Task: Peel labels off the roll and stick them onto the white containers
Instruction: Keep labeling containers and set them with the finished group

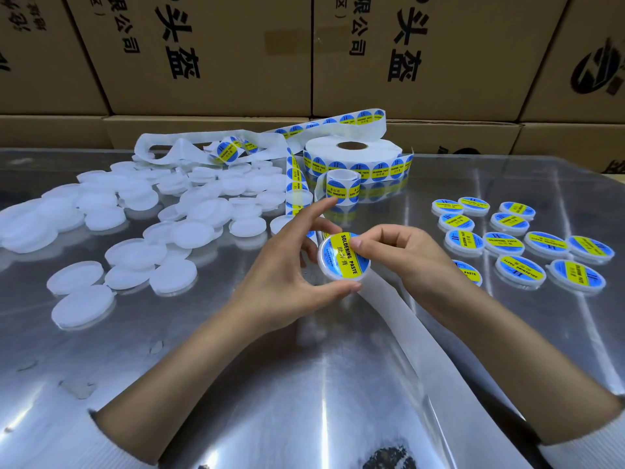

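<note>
The white container (344, 257) in hand is held above the metal table (236, 384), near its middle, between the two hands. It is gripped at the rim by the left hand (287, 275), thumb below and fingers curled behind, with the index finger raised free. A blue-and-yellow label (348, 255) reading "SOLDERING PASTE" is seen on its face, and its upper edge is pressed by a fingertip of the right hand (402, 255), whose other fingers are curled loosely and hold nothing.

Risks noted: the label may be left creased or with a lifted edge if pressure is not carried across the whole face; from this view it cannot be told whether the far edge is fully down. The container could slip, since it is held only at the rim. The spent backing strip (406, 333) lies just under the hands and could be caught by any exposed adhesive.

Count: one label roll (353, 157) is standing at the rear, with loose lengths curled beside it. Thirteen labelled containers (517, 245) are counted at the right, one partly hidden by the right hand. The unlabelled containers (142, 218) at the left are heaped and overlapping; several dozen are judged present, but an exact count cannot be made.
</note>
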